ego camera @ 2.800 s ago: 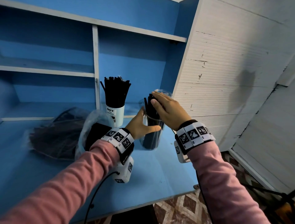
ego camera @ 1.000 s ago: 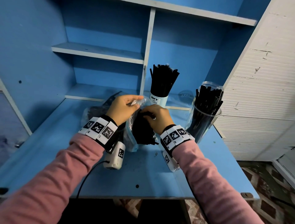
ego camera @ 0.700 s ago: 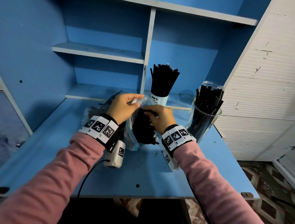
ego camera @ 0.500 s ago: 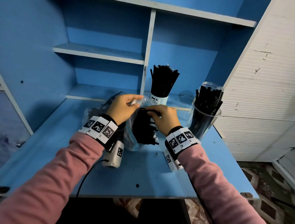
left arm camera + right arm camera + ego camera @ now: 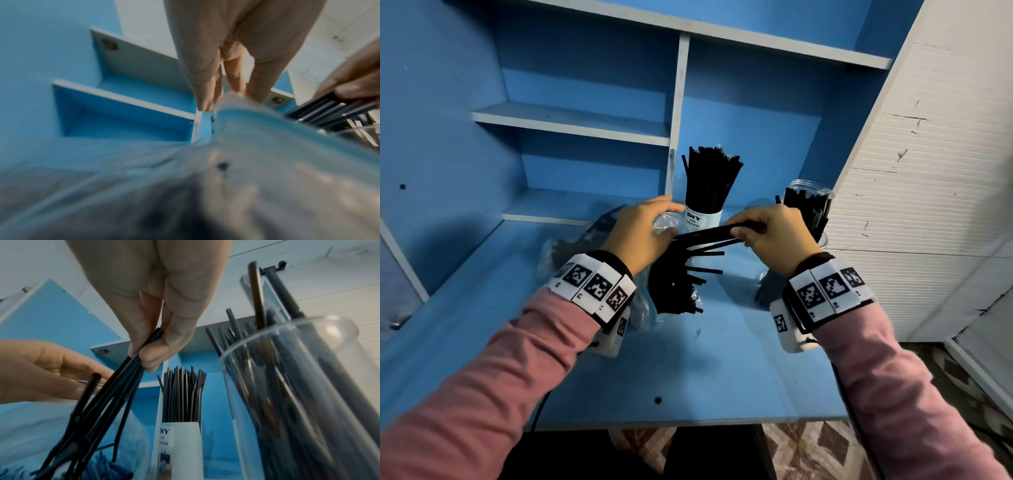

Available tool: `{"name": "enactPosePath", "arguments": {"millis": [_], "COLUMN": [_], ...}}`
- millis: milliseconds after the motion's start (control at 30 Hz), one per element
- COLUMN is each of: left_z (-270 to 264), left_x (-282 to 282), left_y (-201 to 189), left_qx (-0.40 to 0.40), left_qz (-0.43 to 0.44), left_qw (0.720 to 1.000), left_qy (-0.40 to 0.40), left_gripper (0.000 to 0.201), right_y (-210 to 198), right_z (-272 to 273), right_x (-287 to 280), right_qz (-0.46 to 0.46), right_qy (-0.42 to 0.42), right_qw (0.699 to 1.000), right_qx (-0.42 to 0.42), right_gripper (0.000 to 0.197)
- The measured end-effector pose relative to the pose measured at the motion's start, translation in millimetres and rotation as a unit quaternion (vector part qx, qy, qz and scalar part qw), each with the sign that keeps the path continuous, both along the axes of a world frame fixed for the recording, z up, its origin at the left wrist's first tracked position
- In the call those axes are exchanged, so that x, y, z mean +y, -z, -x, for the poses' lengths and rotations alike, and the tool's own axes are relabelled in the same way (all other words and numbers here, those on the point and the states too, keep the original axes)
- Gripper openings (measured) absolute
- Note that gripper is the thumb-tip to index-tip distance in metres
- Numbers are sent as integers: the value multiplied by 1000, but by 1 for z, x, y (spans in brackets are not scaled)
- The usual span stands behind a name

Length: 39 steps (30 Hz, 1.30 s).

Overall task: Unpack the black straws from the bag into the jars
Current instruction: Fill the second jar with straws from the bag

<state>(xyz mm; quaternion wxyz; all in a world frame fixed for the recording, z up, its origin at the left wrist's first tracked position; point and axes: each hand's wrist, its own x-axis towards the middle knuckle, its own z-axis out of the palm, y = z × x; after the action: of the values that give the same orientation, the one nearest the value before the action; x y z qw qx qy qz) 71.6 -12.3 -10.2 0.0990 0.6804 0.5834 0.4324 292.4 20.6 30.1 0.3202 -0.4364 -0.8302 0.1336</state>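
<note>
Between your two hands, small bunch of thin black plastic straws spans gap. Your right hand pinches bunch's upper ends, fingers and thumb curled round them; lower ends trail left-down into clear crinkled plastic bag on blue desk top. Your left hand pinches bag's rim just left of bunch. Right of your grip, clear cylindrical jar partly filled with straws. Beyond grip, white paper-labelled cup packed with upright straws, at blue shelf unit.
</note>
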Motion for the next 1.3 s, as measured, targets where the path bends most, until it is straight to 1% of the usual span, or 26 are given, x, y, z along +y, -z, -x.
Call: {"name": "enactPosePath", "arguments": {"millis": [67, 100, 167, 233, 267, 300, 367, 400, 467, 533, 600, 633, 700, 767, 833, 867, 900, 967, 1033, 1067, 1133, 1300], "left_z": [-14, -22, -35, -44, -46, -48, -49, -48, -45, -42, -39, -38, -36, -34, -33, -33, -33, -34, -35, -34, -33, -30], "left_x": [-2, -2, 1, 9, 13, 18, 25, 28, 31, 32, 32, 32, 33, 35, 35, 35, 34, 32, 32, 32, 32, 32], "left_y": [-8, -11, -13, -11, -10, -8, -4, -1, 3, 4, 3, 2, 0, 0, 2, 2, 2, 2, 3, 3, 4, 4], "left_qx": [28, 34, 45, 63, 74, 84, 116, 128, 128, 128, 133, 134, 120, 103, 90, 86, 81, 69, 63, 62, 60, 55], "left_qz": [-18, -2, 58, 98, 103, 107, 119, 122, 123, 117, 104, 97, 85, 85, 92, 95, 96, 96, 97, 98, 100, 93], "left_qw": [999, 998, 996, 991, 989, 988, 982, 980, 978, 979, 979, 980, 984, 986, 987, 988, 988, 990, 991, 991, 991, 991], "left_qy": [33, 46, 59, 71, 76, 78, 85, 94, 106, 108, 111, 108, 101, 102, 96, 90, 85, 76, 67, 64, 63, 75], "left_gripper": [44, 50, 62, 66, 60, 48, 16, 11, 12, 14, 13, 12, 13, 15, 16, 16, 15, 14, 15, 15, 15, 15], "right_y": [-7, -9, -11, -12, -11, -9, -3, 0, 6, 9, 12, 13, 15, 18, 25, 29, 34, 42, 49, 52, 58, 61], "right_z": [-5, -6, -9, -10, -11, -11, -11, -11, -11, -11, -12, -11, -10, -9, -6, -4, -1, 8, 20, 25, 34, 37], "right_x": [-1, -2, -5, -7, -8, -10, -12, -13, -15, -16, -18, -20, -24, -27, -25, -22, -19, -14, -7, -4, 4, 12], "right_qz": [-6, -10, -15, -15, -15, -15, -15, -12, -14, -34, -78, -103, -144, -156, -118, -75, -20, 86, 143, 156, 175, 184], "right_qy": [-3, -5, -7, -11, -12, -12, -9, -7, -10, -14, -1, 9, 26, 41, 51, 54, 54, 46, 35, 34, 37, 34], "right_qw": [1000, 1000, 1000, 1000, 1000, 1000, 1000, 1000, 1000, 999, 995, 991, 981, 977, 986, 994, 998, 991, 978, 975, 972, 975], "right_qx": [-7, -11, -16, -13, -11, -12, -11, -7, 13, 35, 62, 82, 124, 139, 104, 65, 16, -86, -145, -156, -155, -122], "right_gripper": [13, 13, 13, 14, 14, 15, 15, 15, 20, 31, 40, 41, 31, 17, 11, 11, 15, 36, 52, 56, 56, 35]}}
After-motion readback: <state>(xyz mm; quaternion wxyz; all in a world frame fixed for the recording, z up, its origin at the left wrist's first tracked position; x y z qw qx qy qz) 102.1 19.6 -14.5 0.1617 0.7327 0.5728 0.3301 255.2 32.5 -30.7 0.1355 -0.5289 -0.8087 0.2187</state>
